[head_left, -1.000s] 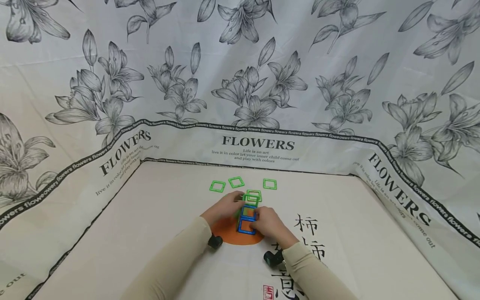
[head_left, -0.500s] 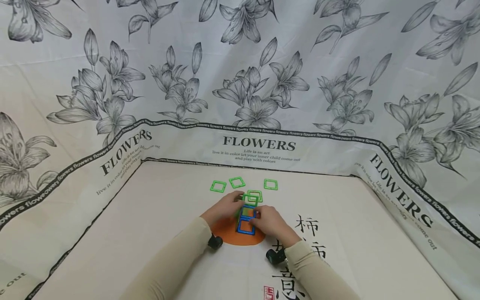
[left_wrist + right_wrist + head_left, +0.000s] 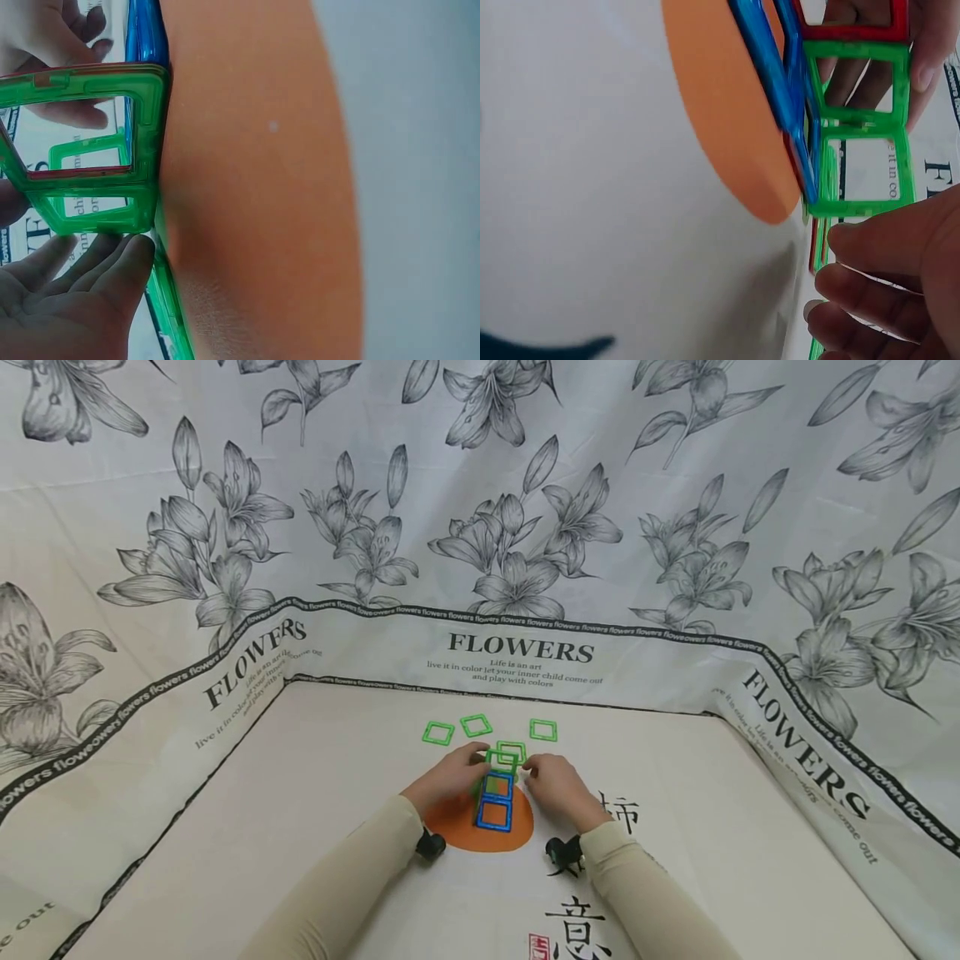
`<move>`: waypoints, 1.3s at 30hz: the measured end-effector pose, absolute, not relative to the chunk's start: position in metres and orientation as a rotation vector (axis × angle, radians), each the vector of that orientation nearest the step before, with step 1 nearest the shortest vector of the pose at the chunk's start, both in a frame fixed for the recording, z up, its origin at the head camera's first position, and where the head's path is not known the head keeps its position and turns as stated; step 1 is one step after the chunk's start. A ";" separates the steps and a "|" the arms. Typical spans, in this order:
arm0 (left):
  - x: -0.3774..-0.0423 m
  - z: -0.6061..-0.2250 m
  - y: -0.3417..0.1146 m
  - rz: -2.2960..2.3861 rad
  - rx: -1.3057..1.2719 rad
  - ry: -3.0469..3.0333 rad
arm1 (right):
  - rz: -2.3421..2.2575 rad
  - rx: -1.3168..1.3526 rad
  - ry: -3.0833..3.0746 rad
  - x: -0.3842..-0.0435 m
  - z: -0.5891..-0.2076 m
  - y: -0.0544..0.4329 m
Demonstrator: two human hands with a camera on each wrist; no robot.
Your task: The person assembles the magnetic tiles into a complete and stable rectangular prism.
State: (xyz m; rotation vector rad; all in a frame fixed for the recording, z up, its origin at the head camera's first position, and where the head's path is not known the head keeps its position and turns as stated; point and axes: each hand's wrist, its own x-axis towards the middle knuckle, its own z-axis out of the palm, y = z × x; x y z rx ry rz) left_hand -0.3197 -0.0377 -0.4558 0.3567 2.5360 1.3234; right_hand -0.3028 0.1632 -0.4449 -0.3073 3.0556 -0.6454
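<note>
A small structure of square, see-through magnetic tiles stands over the orange printed circle (image 3: 521,833). Its near side shows two blue tiles (image 3: 496,800) joined edge to edge, with green tiles (image 3: 861,126) behind them and a red tile (image 3: 855,32) adjoining. My left hand (image 3: 452,774) holds the structure's far left side, fingertips against a green tile (image 3: 146,154) and thumb at its edge. My right hand (image 3: 560,787) is just right of the structure. Its thumb lies close to a green tile's edge, its other fingers are bent, and nothing shows between them.
Loose green square tiles lie beyond the structure: one at left (image 3: 438,732), one near the middle (image 3: 476,725), one at right (image 3: 543,730). Another green tile (image 3: 521,745) lies just behind the structure. A flower-printed curtain (image 3: 517,647) encloses the pale cloth (image 3: 300,760).
My right hand has let go of the blue tiles and moved right and away, to beside the green part. The left hand has kept its place.
</note>
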 end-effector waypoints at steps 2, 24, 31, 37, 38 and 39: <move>-0.320 -0.455 -0.037 1.320 0.344 2.537 | -0.640 -0.302 3.063 -0.307 -0.444 0.165; -0.324 -0.456 -0.037 1.357 0.345 2.498 | -0.528 -0.316 3.035 -0.343 -0.445 0.158; -0.327 -0.459 -0.037 1.349 0.334 2.482 | -0.515 -0.321 3.009 -0.346 -0.442 0.153; -0.325 -0.458 -0.038 1.339 0.336 2.468 | -0.503 -0.370 2.995 -0.351 -0.448 0.153; -0.325 -0.458 -0.038 1.342 0.336 2.462 | -0.507 -0.376 2.996 -0.352 -0.448 0.154; -0.325 -0.457 -0.039 1.346 0.335 2.458 | -0.510 -0.380 2.998 -0.353 -0.449 0.154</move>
